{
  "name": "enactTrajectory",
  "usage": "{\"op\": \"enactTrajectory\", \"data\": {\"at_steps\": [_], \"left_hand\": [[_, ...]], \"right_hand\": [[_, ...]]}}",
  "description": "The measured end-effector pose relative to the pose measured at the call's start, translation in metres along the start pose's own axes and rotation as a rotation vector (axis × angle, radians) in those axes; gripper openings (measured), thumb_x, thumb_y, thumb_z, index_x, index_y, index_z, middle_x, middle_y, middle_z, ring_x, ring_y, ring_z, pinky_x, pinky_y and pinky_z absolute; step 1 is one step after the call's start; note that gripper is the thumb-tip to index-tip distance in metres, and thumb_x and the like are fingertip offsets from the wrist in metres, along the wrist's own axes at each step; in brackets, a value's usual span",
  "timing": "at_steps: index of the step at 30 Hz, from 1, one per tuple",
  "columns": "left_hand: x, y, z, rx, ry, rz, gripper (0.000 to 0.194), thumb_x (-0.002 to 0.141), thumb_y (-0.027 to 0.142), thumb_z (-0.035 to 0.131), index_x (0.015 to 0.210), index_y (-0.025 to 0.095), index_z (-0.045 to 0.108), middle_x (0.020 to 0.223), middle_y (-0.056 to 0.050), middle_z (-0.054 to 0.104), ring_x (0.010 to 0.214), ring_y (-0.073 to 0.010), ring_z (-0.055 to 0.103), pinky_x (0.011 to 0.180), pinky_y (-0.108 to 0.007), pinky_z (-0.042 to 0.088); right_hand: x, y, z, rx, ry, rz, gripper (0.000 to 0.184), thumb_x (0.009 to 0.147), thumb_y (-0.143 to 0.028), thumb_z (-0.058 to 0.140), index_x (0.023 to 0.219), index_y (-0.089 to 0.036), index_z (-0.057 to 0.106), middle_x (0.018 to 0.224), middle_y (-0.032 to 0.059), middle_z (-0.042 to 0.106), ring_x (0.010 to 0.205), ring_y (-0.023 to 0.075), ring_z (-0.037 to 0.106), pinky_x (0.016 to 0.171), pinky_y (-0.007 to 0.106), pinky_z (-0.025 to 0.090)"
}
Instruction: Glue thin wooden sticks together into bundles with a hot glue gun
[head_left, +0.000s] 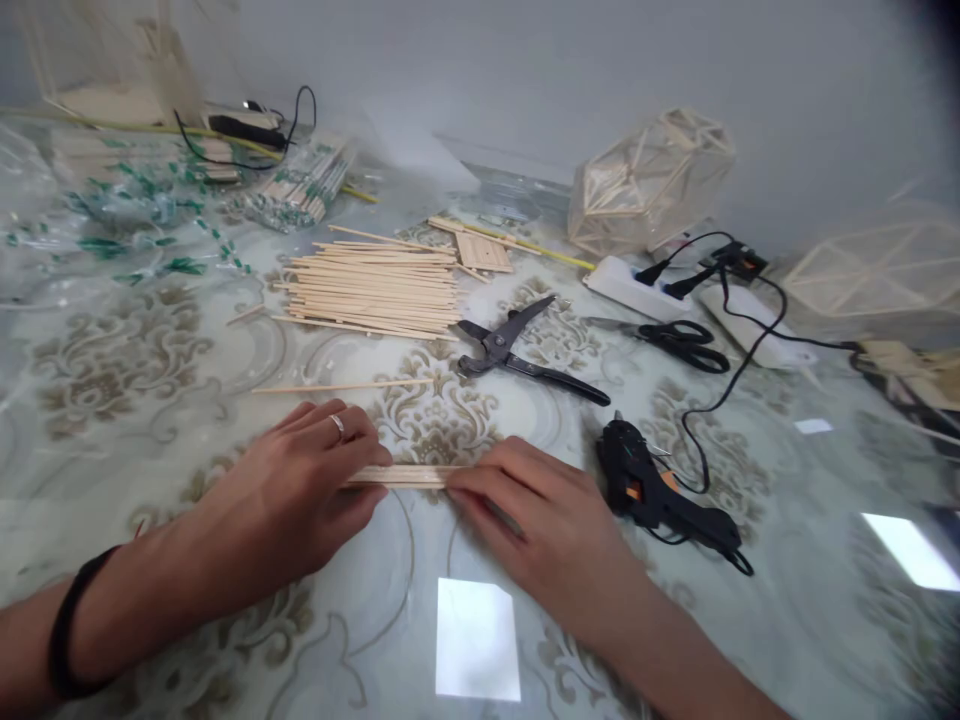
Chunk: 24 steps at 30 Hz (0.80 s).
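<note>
A small flat bundle of wooden sticks (416, 477) lies crosswise between my hands, low over the patterned tabletop. My left hand (315, 490), with a ring and a black wrist band, pinches its left end. The right end is gripped between the thumb and fingers of my right hand (536, 510). Both ends of the bundle are hidden by the fingers. Just beyond my left hand lies a single stick (341, 386). To the right of my right hand, a black glue gun (660, 490) rests on its side.
Farther back are a pile of loose sticks (371, 285), cutting pliers (499, 345), black scissors (675, 340) and a white power strip (637, 290) with cords. Plastic-wrapped stick packs (300, 185) lie at back left. A geometric stick frame (649, 185) stands by the wall.
</note>
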<state>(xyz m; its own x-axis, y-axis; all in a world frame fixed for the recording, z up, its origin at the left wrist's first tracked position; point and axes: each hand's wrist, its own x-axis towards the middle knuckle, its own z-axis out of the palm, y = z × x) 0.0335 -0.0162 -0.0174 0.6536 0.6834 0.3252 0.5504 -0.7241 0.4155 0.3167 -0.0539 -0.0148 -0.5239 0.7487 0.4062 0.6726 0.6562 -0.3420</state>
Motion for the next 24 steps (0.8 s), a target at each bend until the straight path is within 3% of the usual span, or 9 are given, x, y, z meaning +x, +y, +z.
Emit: {"op": "enactTrajectory", "data": {"at_steps": [5,12,18,24], "left_hand": [[0.001,0.0,0.0,0.007,0.003,0.018,0.019,0.103,0.007,0.07,0.106,0.024,0.077,0.107,-0.001,0.079,0.102,-0.0227,0.076,0.095,-0.042,0.058],[0.0,-0.002,0.003,0.009,0.027,0.025,0.021,0.103,0.006,0.067,0.108,0.025,0.075,0.107,0.0,0.079,0.1,-0.0219,0.076,0.092,-0.04,0.057],[-0.001,-0.004,0.002,0.009,0.004,0.01,0.017,0.11,0.015,0.061,0.11,0.026,0.074,0.111,-0.001,0.08,0.1,-0.0205,0.077,0.094,-0.038,0.058],[-0.003,-0.003,0.0,0.006,-0.003,-0.013,0.018,0.11,0.017,0.06,0.107,0.028,0.074,0.11,0.0,0.079,0.099,-0.0207,0.077,0.095,-0.038,0.058]], "right_hand": [[0.002,0.0,0.007,-0.063,0.023,-0.027,0.036,0.122,-0.016,0.055,0.095,-0.016,0.079,0.085,0.0052,0.077,0.076,0.0216,0.073,0.071,0.036,0.057],[0.004,-0.001,0.012,-0.102,0.061,-0.019,0.031,0.112,-0.009,0.056,0.089,-0.021,0.072,0.081,0.0032,0.072,0.07,0.0213,0.068,0.07,0.038,0.054],[0.005,0.0,-0.022,-0.008,0.1,0.158,0.023,0.104,-0.008,0.056,0.094,-0.028,0.057,0.082,-0.004,0.065,0.066,0.0154,0.064,0.064,0.029,0.052],[-0.006,0.028,-0.062,-0.046,0.248,0.329,0.036,0.117,-0.02,0.054,0.082,-0.029,0.051,0.074,-0.0048,0.055,0.06,0.0158,0.051,0.057,0.033,0.04]]}}
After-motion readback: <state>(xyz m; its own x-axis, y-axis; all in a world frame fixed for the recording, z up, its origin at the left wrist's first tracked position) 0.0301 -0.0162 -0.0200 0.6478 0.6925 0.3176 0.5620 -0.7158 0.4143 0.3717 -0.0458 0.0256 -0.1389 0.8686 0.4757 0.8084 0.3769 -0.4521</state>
